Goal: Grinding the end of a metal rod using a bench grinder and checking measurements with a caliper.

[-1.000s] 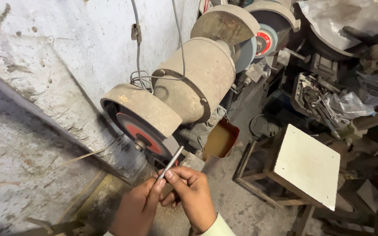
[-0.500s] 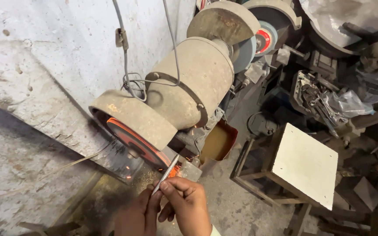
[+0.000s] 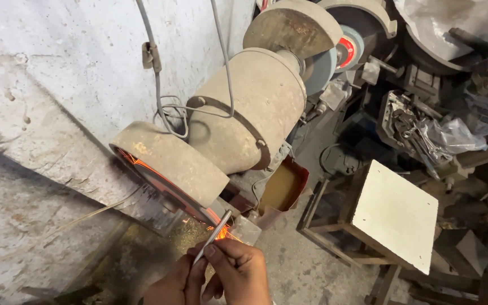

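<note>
A thin metal rod (image 3: 212,238) is held by both hands at the bottom centre. My left hand (image 3: 171,282) pinches its lower end and my right hand (image 3: 237,271) grips it just above. The rod's tip touches the near grinding wheel (image 3: 190,206) under its dusty beige guard (image 3: 168,161), and orange sparks (image 3: 221,230) fly at the contact and along the wheel's rim. The bench grinder's round motor body (image 3: 247,113) rises behind, with a second guarded wheel (image 3: 292,25) at its far end.
A rough whitish wall (image 3: 57,85) with grey cables (image 3: 159,85) stands on the left. A small reddish tray (image 3: 283,186) sits beside the grinder. A white-topped stool (image 3: 395,214) stands at the right, with another grinder (image 3: 348,48), metal tools (image 3: 410,127) and plastic behind.
The rod's tip has come against the wheel and sparks have grown, now streaking along the rim. The view has shifted closer and to the left; both hands stay on the rod.
</note>
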